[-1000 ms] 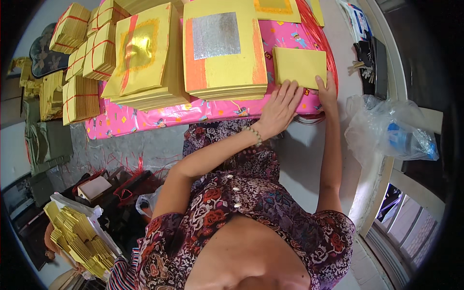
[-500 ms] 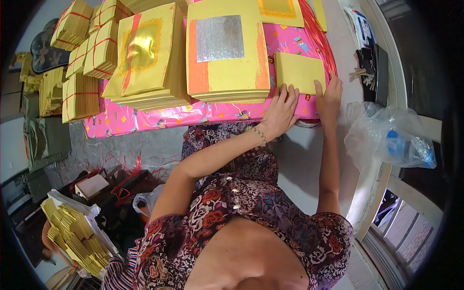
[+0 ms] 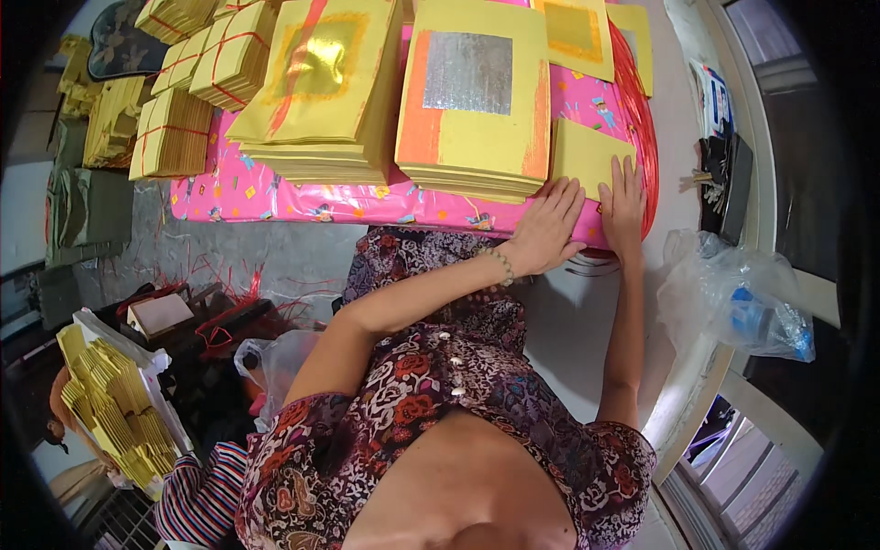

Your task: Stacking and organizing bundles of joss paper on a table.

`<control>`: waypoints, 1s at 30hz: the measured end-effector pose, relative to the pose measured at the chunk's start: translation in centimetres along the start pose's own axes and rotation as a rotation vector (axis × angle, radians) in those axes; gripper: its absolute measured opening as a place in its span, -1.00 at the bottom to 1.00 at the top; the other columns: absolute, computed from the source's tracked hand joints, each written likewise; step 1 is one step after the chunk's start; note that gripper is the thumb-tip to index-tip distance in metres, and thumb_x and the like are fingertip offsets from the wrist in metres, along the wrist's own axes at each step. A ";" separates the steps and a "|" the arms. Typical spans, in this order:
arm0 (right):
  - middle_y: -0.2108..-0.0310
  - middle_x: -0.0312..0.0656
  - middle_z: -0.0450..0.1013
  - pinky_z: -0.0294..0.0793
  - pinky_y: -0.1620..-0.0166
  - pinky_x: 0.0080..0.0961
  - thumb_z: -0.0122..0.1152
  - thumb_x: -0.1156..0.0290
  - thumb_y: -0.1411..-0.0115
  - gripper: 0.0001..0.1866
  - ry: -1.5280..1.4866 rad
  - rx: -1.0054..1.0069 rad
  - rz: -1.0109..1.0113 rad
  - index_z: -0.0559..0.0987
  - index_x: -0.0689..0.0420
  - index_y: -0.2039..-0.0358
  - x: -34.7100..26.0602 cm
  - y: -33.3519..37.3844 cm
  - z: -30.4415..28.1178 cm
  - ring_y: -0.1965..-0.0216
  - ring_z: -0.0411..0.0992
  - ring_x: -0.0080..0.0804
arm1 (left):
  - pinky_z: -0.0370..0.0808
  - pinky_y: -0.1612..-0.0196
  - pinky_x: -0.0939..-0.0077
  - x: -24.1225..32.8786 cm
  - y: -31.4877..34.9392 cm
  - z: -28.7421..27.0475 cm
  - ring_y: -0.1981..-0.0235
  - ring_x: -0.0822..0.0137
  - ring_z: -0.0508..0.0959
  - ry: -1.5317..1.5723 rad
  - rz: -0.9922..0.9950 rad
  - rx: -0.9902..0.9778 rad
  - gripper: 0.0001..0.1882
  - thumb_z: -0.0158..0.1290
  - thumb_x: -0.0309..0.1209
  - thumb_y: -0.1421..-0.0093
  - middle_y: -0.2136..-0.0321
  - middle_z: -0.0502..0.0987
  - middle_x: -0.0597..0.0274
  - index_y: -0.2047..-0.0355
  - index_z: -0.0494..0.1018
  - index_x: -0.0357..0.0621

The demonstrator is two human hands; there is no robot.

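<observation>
1. Paper [image 3: 591, 149]: laid flat on the pink cover [image 3: 339, 205], just right of the silver-topped stack [image 3: 472, 105]. Sheet count cannot be told.
2. Progress, as judged: tied bundles [image 3: 174, 137], well left of the stack, seem done. Paper seems to be mid-handling, with no tie seen on it; no tie is seen on the silver-topped stack either.
3. Left hand [image 3: 543, 231]: opened flat, fingers straight and nearly together, fingertips set at the paper's near edge, beside the stack's near right corner.
4. Right hand [image 3: 623, 213]: fingers extended, slightly parted, laid over the paper's right edge, farther right of the stack. Whether anything is pinched by the thumb cannot be told.
5. Red strings [image 3: 645, 137]: strewn right of the stack, beyond the paper.
</observation>
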State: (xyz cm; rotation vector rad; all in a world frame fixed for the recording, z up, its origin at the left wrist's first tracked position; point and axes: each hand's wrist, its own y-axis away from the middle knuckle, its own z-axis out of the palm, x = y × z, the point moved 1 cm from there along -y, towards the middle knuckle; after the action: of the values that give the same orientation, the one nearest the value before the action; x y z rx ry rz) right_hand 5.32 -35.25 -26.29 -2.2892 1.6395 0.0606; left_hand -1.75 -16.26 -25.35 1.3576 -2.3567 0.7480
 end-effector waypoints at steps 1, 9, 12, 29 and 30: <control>-0.41 0.06 0.06 -0.02 -0.34 0.21 -0.08 0.16 -0.41 -0.43 0.019 -0.026 0.030 0.23 0.06 -0.37 -0.2 -0.2 -0.4 -0.44 -0.06 0.16 | 0.19 -0.33 0.07 0.2 0.1 -0.7 -0.30 -0.14 0.19 0.094 -0.012 0.018 -0.21 0.11 -0.17 -0.22 -0.25 0.20 -0.23 -0.30 0.12 -0.43; -0.20 0.02 0.35 0.23 -0.29 -0.18 0.07 0.42 -0.33 -0.65 -0.395 0.097 -0.089 0.51 0.15 -0.12 -6.0 -2.7 -6.5 -0.30 0.23 0.03 | 0.44 0.05 0.19 1.8 3.1 -9.7 0.08 0.05 0.44 0.289 0.180 0.137 -0.60 0.18 -0.47 -0.06 0.11 0.44 0.04 0.06 0.47 -0.21; -0.08 -0.02 0.47 0.35 -0.22 -0.26 0.19 0.48 -0.26 -0.68 -0.501 0.079 -0.158 0.57 0.17 -0.03 -8.2 -3.5 -8.0 -0.21 0.36 -0.04 | 0.47 0.20 0.24 0.6 3.2 -13.3 0.22 0.12 0.50 0.250 0.148 0.323 -0.62 0.24 -0.54 0.01 0.22 0.53 0.19 0.12 0.56 -0.08; 0.11 -0.16 0.56 0.52 -0.03 -0.29 0.40 0.40 -0.07 -0.76 -0.491 0.023 -0.507 0.68 0.11 0.21 -13.0 -6.1 -10.3 0.04 0.51 -0.18 | 0.52 0.07 0.30 -5.6 1.4 -17.5 0.16 0.15 0.55 0.070 -0.018 0.337 -0.70 0.33 -0.37 -0.02 0.14 0.64 0.22 0.19 0.66 -0.06; 0.11 -0.17 0.56 0.53 0.00 -0.30 0.39 0.41 -0.08 -0.80 -0.520 0.013 -0.487 0.69 0.11 0.25 -13.2 -6.1 -10.4 0.06 0.52 -0.19 | 0.52 0.07 0.30 -5.6 1.4 -17.6 0.16 0.16 0.54 0.082 -0.033 0.327 -0.71 0.33 -0.37 -0.02 0.14 0.64 0.22 0.20 0.67 -0.07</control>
State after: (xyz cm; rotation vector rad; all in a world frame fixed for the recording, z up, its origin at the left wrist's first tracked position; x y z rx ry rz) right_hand 4.98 -24.40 -12.12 -2.3329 0.8090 0.4804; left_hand 0.06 -1.52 -14.30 1.4548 -2.2115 1.1968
